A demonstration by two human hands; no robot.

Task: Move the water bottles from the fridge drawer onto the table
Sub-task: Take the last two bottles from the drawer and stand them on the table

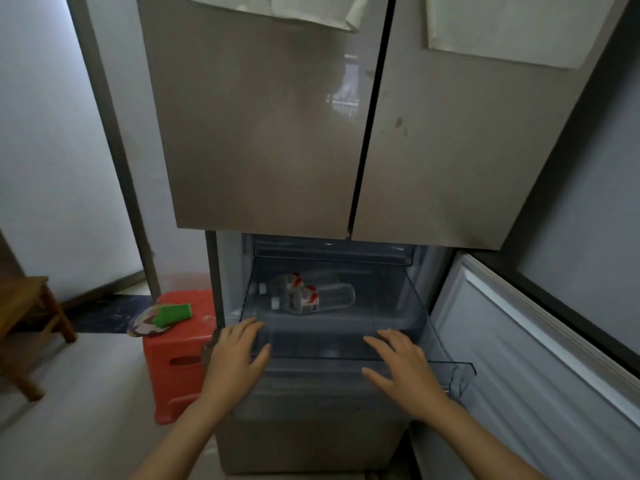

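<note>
Two clear water bottles with red and white labels lie on their sides in the clear plastic fridge drawer [412, 299], which is pulled out. The nearer bottle [313, 298] lies in front of the farther bottle [289, 281], caps pointing left. My left hand [235, 355] rests flat on the drawer's front rim at the left, fingers spread. My right hand [401, 365] rests flat on the front rim at the right, fingers spread. Neither hand touches a bottle.
The lower fridge door [540, 368] stands open to the right. Two closed upper fridge doors [277, 133] are above. A red plastic stool [180, 351] with a green sponge [175, 313] stands left of the fridge, and a wooden stool [27, 323] farther left.
</note>
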